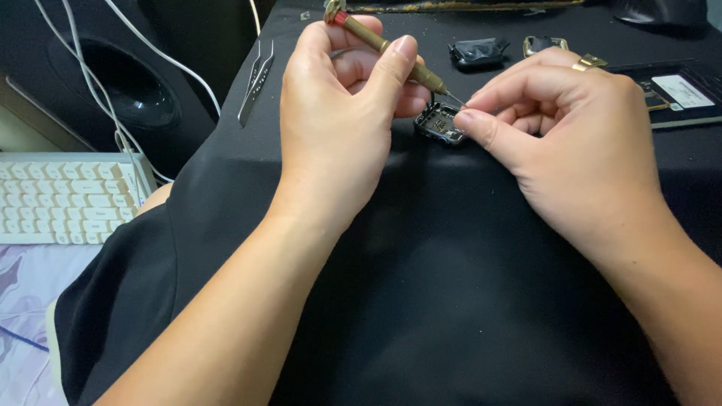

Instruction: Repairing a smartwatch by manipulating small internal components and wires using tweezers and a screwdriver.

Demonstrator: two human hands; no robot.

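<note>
A person's left hand (pixel 342 113) pinches a slim brass-coloured screwdriver (pixel 387 46) between thumb and curled fingers, closed firmly round its shaft, with the red-banded cap pointing to the far left and the fine tip angled down to the right. The tip meets the far edge of a small dark device shell (pixel 440 122), open side up, with metal parts showing inside. The right hand (pixel 571 143) steadies that shell from the right: thumb and forefinger are drawn together at its right edge, touching it, the remaining fingers folded under; whether they truly grip it or only brace it cannot be told. A gold ring (pixel 590 62) sits on a finger of this hand.

The shell lies on a black cloth (pixel 451 301) that covers the work surface, about midway across and towards the far side. Beyond it, near the far edge, rest a black casing piece (pixel 479 53) and, just right of that, a small metal-rimmed part (pixel 543 43). Further right lies a flat dark board (pixel 677 94) with a white label. On the cloth to the left lie metal tweezers (pixel 257 79), well apart from the hands. Off the cloth at left stand a white keyboard (pixel 64 199), a dark loudspeaker (pixel 124 86) and white cables (pixel 113 113) trailing across it.
</note>
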